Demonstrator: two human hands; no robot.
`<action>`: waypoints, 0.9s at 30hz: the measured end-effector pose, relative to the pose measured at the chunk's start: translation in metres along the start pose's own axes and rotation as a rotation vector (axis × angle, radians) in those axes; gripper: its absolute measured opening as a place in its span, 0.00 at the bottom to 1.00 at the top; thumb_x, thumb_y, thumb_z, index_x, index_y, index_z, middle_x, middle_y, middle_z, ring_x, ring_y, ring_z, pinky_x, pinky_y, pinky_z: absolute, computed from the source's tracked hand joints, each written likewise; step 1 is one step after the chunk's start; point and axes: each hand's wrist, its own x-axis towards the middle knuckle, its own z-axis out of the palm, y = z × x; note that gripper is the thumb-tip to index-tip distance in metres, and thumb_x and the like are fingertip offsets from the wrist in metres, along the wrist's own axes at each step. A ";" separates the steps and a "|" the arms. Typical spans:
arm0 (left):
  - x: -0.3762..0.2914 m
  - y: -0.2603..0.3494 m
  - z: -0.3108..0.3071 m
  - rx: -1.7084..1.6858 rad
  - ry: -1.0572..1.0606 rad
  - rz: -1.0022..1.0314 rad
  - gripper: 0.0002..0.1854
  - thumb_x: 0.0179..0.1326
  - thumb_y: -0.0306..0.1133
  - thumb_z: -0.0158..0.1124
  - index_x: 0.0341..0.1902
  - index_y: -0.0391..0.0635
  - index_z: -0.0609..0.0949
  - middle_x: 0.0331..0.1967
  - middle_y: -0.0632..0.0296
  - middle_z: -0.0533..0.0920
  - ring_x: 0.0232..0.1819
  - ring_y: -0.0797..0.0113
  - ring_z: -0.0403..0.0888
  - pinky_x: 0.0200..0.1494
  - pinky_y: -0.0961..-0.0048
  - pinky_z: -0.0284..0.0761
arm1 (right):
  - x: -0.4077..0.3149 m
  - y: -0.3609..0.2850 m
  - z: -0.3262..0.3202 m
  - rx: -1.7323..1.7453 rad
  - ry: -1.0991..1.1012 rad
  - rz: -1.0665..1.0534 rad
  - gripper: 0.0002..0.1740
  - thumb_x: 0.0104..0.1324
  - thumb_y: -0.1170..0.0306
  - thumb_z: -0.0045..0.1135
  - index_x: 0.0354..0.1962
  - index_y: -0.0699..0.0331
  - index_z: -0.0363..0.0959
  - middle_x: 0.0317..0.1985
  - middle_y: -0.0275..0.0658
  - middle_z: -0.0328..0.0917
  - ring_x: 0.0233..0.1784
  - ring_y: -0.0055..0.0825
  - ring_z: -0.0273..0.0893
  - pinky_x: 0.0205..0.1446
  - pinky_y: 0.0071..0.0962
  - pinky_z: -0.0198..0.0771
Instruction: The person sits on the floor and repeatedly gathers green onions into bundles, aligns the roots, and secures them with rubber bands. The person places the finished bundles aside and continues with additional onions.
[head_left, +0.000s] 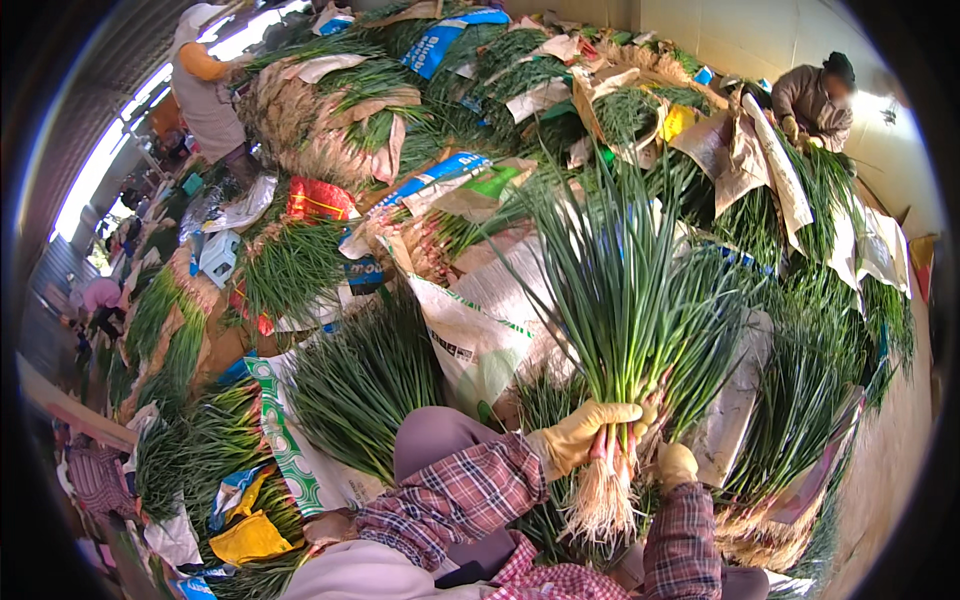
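My left hand (581, 439), in a yellowish work glove, is closed around a bunch of spring onions (622, 330) just above its roots. The bunch stands upright, green leaves fanned out above and pale stringy roots (601, 510) hanging below. Close to its right side is my right hand (676, 463), gloved the same way. Its fingers are turned away and partly hidden by stems, so its grip cannot be made out. Below and behind the held bunch lie more spring onions (551, 409). A white woven sack (480, 352) is spread just beyond my knee.
Heaped spring onions (367, 367) lie to my left and a root-ended pile (780, 435) to my right. A patterned sack (281, 427) and yellow packaging (251, 538) lie at lower left. One person (814, 101) works at far right, another (202, 90) stands at upper left.
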 end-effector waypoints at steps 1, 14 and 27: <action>0.003 -0.004 -0.003 0.005 -0.014 0.018 0.28 0.62 0.35 0.59 0.64 0.40 0.68 0.38 0.64 0.78 0.37 0.73 0.78 0.42 0.74 0.78 | -0.002 0.004 0.003 -0.032 0.120 -0.015 0.32 0.67 0.46 0.38 0.44 0.65 0.78 0.46 0.49 0.79 0.53 0.45 0.76 0.54 0.40 0.70; 0.011 -0.071 -0.033 -0.033 0.220 -0.472 0.14 0.59 0.30 0.59 0.47 0.38 0.79 0.38 0.56 0.83 0.36 0.62 0.82 0.42 0.67 0.80 | -0.125 -0.005 0.022 0.854 0.300 -0.425 0.25 0.70 0.54 0.47 0.43 0.71 0.75 0.28 0.34 0.80 0.27 0.26 0.76 0.31 0.24 0.71; 0.001 -0.052 -0.039 -0.004 0.119 -0.315 0.14 0.58 0.28 0.60 0.47 0.39 0.78 0.47 0.56 0.81 0.45 0.66 0.80 0.52 0.68 0.75 | -0.102 0.017 0.047 0.564 0.065 -0.178 0.33 0.62 0.44 0.52 0.44 0.68 0.76 0.35 0.51 0.81 0.42 0.44 0.80 0.51 0.36 0.72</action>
